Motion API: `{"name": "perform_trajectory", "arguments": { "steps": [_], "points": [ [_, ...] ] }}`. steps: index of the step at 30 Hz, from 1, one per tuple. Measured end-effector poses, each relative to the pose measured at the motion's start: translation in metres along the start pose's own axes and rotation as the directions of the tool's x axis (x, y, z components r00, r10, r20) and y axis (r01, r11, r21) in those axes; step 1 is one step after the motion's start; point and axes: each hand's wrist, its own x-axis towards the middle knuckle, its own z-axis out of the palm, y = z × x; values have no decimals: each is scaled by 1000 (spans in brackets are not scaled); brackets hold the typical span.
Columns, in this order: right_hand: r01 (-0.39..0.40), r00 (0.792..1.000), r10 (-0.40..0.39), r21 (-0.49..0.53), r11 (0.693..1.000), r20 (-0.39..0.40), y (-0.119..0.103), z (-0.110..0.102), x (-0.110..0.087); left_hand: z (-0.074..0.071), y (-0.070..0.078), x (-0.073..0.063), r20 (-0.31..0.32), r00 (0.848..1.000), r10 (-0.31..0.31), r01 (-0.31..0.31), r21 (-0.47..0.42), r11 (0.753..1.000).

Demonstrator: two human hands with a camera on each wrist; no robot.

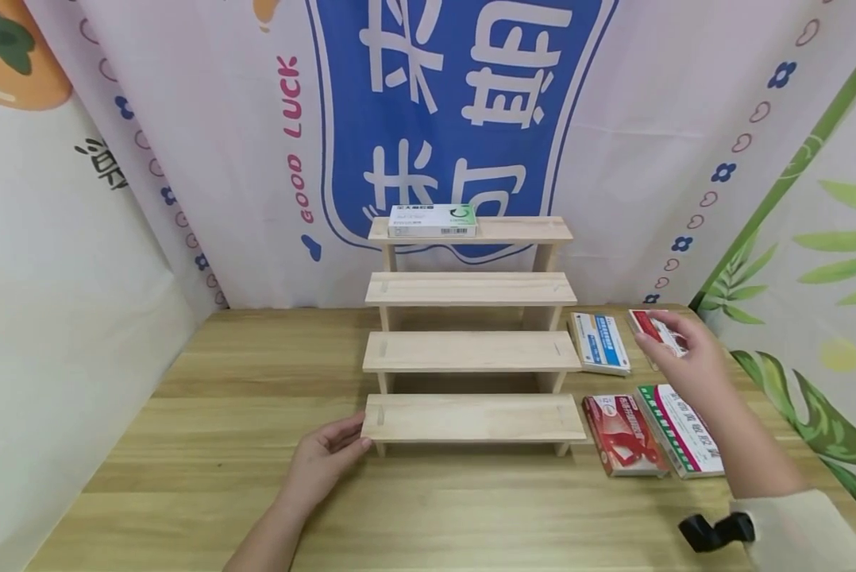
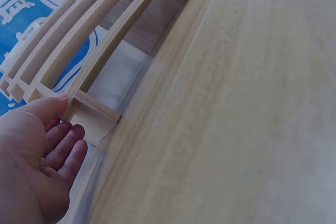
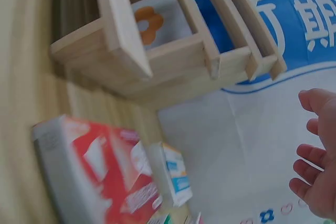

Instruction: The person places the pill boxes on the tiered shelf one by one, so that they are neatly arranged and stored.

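Observation:
A four-step wooden display shelf point(image 1: 471, 417) stands on the table. At the left end of its lowest board is my left hand point(image 1: 324, 461); in the left wrist view the thumb point(image 2: 50, 107) lies against the board's corner, with the other fingers curled below. My right hand point(image 1: 692, 361), holding nothing, is over the back right, its fingers spread loosely. It partly covers a flat red-and-white box point(image 1: 645, 322). Left of that box lies a blue-and-white medicine box point(image 1: 599, 342). On the top step rests a white-and-green medicine box point(image 1: 431, 222).
Nearer the front right lie a red medicine box point(image 1: 624, 437) and a white box with green and magenta stripes point(image 1: 674, 429), the latter partly behind my right forearm. A printed cloth point(image 1: 256, 199) hangs behind the wooden table point(image 1: 221, 445) and along its sides.

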Motion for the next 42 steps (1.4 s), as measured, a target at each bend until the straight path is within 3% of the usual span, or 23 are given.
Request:
{"name": "perform_trajectory", "arguments": {
  "steps": [14, 20, 31, 42],
  "points": [
    [-199, 978, 206, -166, 966, 23, 78, -3, -58, 1, -1, 1, -10, 1000, 3, -2, 19, 1000],
    [-208, 977, 213, -216, 954, -2, 100, -3, -75, 0, -2, 1, -9, 1000, 4, -4, 26, 1000],
    [-161, 987, 163, -271, 949, -15, 123, -1, -96, 1, 0, 0, -19, 1000, 0, 1, 51, 999],
    [-232, 963, 266, -368, 900, 44, 127, 0, -99, 0, 1, -2, -3, 1000, -9, 9, 34, 999]
  ]
}}
